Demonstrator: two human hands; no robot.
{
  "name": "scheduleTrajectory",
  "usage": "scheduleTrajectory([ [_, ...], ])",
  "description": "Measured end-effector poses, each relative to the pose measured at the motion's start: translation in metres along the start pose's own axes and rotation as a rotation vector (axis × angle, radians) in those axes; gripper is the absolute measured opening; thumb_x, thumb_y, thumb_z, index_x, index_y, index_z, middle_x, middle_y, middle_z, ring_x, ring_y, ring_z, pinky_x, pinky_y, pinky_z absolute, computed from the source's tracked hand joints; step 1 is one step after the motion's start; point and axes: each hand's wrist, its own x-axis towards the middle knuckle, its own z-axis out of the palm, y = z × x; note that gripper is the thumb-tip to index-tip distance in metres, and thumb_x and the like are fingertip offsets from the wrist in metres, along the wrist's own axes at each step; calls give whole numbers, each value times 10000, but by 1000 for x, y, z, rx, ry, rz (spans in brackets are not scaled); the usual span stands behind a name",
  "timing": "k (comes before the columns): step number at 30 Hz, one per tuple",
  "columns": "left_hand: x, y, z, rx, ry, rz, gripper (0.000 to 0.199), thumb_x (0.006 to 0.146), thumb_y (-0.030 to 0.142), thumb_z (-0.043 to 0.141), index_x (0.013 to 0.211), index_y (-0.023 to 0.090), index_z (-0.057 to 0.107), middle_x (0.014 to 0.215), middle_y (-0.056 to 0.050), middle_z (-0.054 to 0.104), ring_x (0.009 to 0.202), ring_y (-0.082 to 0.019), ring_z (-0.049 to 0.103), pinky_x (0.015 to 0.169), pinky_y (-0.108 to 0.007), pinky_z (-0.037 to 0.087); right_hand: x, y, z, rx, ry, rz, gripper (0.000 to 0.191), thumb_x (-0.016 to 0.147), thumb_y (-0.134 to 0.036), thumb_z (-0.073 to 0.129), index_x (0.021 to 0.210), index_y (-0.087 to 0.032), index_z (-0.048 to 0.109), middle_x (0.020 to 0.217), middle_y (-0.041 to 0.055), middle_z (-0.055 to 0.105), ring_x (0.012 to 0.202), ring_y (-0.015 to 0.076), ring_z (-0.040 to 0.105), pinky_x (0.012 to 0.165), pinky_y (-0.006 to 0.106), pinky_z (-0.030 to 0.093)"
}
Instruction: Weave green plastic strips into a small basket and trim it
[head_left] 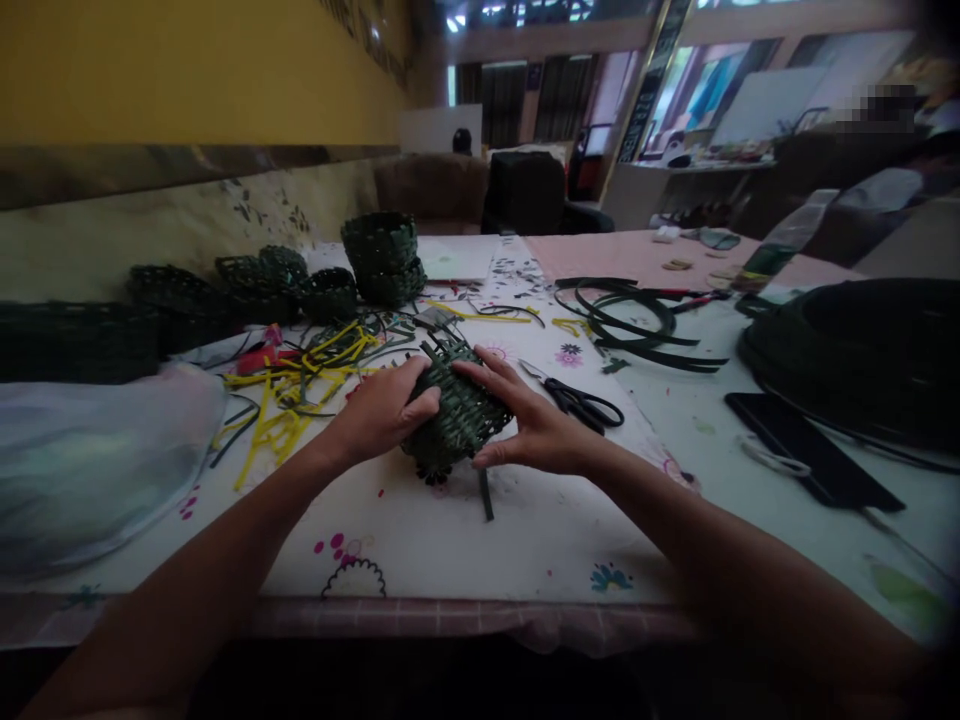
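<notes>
A small dark green woven basket (461,408) lies tilted between my two hands, low over the white flowered tablecloth. Loose strip ends stick up from its far rim, and one strip hangs down at its near right. My left hand (386,408) grips the basket's left side, its thumb across the weave and the other fingers hidden behind. My right hand (529,420) holds the right side, fingers along the top and thumb low near the hanging strip. Black-handled scissors (577,398) lie just beyond my right hand.
Yellow and green strip scraps (300,390) are heaped at the left, near a clear plastic bag (105,460). Finished-looking woven baskets (382,258) stand behind. Coiled green strips (637,320), a bottle (787,240), a large dark basin (862,360) and a black phone (810,450) occupy the right.
</notes>
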Motion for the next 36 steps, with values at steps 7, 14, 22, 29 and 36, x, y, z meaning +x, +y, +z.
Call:
scheduleTrajectory([
  [7, 4, 0, 5, -67, 51, 122, 327, 924, 395, 377, 1014, 169, 596, 1047, -116, 671, 958, -243, 617, 879, -402, 506, -3, 2, 4, 4, 98, -31, 931, 671, -598, 866, 1502, -408, 490, 1661, 85, 269, 1544, 408, 226, 1242, 654, 191],
  [14, 7, 2, 11, -146, 143, 191, 328, 920, 378, 384, 1034, 148, 589, 1215, -162, 615, 1189, -265, 557, 1088, -444, 444, -3, 3, 5, 26, 148, -48, 859, 692, -608, 846, 1461, -371, 547, 1575, 114, 351, 1502, 390, 308, 1241, 625, 251],
  [22, 7, -2, 11, -175, 150, 178, 254, 920, 373, 409, 944, 182, 575, 1014, -92, 639, 987, -234, 581, 928, -401, 494, 2, 6, -2, -12, 55, -43, 875, 712, -626, 823, 1492, -401, 497, 1598, 100, 302, 1525, 385, 262, 1248, 634, 209],
  [29, 2, -5, 12, -194, 186, 124, 245, 901, 373, 423, 951, 186, 573, 975, -82, 628, 932, -231, 578, 874, -390, 490, 5, 8, 1, 38, 53, -68, 846, 724, -628, 813, 1487, -438, 501, 1639, 55, 280, 1548, 380, 211, 1257, 636, 162],
  [36, 1, -7, 15, -257, 219, 105, 236, 900, 369, 417, 917, 187, 566, 990, -77, 625, 945, -221, 579, 893, -378, 487, 6, 4, 13, 16, 175, -100, 740, 789, -626, 759, 1466, -420, 540, 1601, 62, 362, 1515, 342, 313, 1267, 576, 209],
])
